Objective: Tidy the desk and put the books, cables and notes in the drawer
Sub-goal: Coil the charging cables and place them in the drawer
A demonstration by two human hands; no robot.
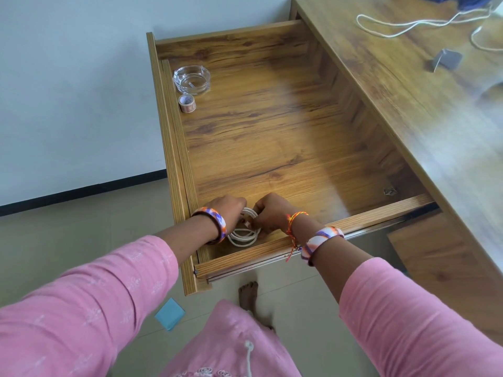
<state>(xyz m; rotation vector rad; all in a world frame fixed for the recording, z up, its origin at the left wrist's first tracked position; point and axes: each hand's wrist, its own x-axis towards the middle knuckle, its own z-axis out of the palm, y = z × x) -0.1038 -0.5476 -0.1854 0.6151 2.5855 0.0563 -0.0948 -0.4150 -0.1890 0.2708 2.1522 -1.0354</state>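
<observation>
Both hands on coiled white cable [243, 235] in drawer [272, 137] near corner: left hand [227, 210] and right hand [268, 213] pinch coil's top from opposite sides; loops lie flat toward front wall.

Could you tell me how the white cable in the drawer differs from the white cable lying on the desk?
The cable in the drawer is wound into a tight coil; the cable on the desk sprawls in loose open loops. The coiled one is gripped by both the left hand and the right hand, near the drawer front corner; the desk one lies untouched on the desk. Both are thin and white.
</observation>
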